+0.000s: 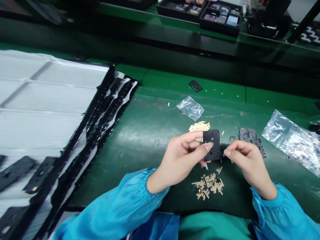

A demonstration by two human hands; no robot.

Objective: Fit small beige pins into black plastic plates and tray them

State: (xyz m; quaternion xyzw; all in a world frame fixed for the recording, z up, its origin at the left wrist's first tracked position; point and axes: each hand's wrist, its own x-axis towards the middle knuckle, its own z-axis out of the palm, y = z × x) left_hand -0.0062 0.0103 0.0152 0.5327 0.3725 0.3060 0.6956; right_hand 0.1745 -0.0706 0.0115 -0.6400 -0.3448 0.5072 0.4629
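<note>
My left hand [181,155] grips a flat black plastic plate [214,146] with small cutouts, thumb on its face and fingers behind. Just right of the plate, my right hand [247,160] has thumb and forefinger pinched together. Whatever sits in that pinch is too small to make out. Beyond the held plate lies a pile of small cream-coloured strips [199,126], partly covered by my left hand. Nearer my body is a looser heap of tan strips mixed with dark bits [209,185]. Several more black plates [247,133] lie behind my right hand.
Stacked trays with white lining [50,96] fill the left side, black plates [18,170] on them. A small clear zip bag [190,108] and a single black plate [195,85] lie farther back. A larger filled clear bag [292,140] rests right. Black compartment boxes [221,28] stand on the shelf.
</note>
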